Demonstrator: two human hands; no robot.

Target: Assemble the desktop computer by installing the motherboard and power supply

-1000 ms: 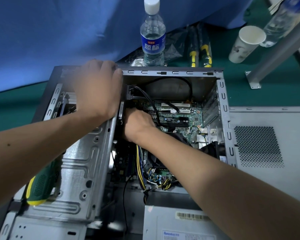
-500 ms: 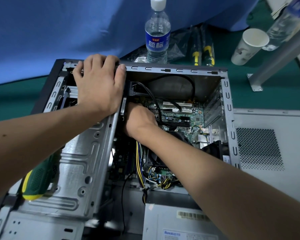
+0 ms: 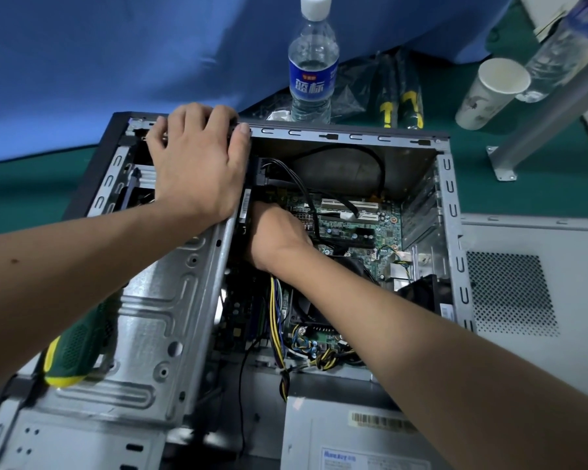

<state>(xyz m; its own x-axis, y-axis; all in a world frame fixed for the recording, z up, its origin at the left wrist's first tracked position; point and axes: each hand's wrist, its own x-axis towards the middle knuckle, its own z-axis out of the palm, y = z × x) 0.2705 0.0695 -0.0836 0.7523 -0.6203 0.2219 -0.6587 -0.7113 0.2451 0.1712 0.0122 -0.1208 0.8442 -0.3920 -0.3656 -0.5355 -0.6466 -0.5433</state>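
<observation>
The open grey computer case lies on its side on a green table. The green motherboard sits inside on the case floor, with black cables over it. The grey power supply rests at the near end, and its yellow and black wires run up into the case. My left hand lies palm down on the metal drive cage, fingertips at the case's far rim. My right hand reaches down under the cage's edge beside the motherboard; its fingers are hidden.
A green and yellow screwdriver lies on the drive cage under my left forearm. The vented side panel lies to the right of the case. Behind stand a water bottle, a paper cup and a slanted metal post.
My left hand has slid along the drive cage toward the far rim of the case. My right hand has stayed in the same spot under the cage edge.
</observation>
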